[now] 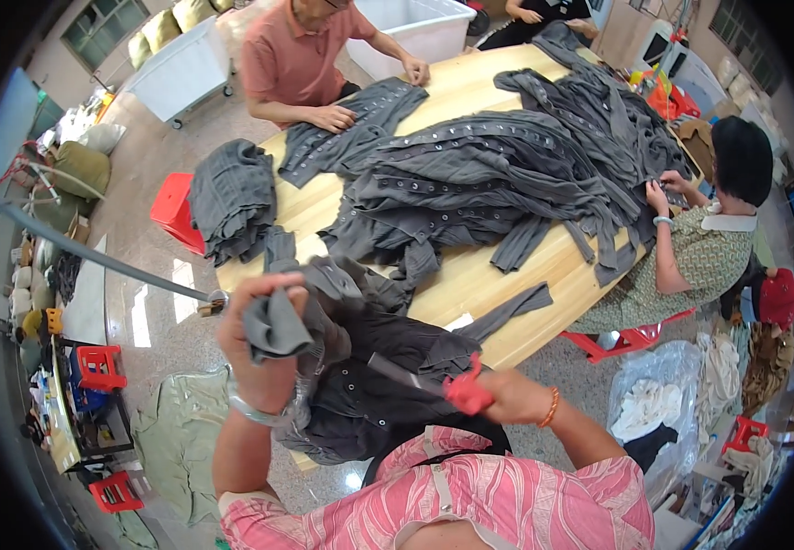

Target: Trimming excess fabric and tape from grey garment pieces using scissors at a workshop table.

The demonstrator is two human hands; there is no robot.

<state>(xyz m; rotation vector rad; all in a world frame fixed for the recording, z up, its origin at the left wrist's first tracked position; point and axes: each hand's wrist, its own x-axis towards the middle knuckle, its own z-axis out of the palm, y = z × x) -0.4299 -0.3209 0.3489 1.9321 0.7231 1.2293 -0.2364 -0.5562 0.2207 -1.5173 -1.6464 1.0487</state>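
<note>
My left hand is raised at the near left of the table, closed round a bunched part of a dark grey garment. Most of that garment drapes below the hand, over the table's near edge and toward my lap. Small metal eyelets or snaps dot its front. Gripped in my right hand is a pair of red-handled scissors. Their blades point left, lying over or just above the garment; blur hides whether the tips touch cloth.
A large pile of dark grey garments covers much of the wooden table. A folded stack stands at its left on a red stool. Co-workers handle garments at the far side and right. A grey pole crosses at left.
</note>
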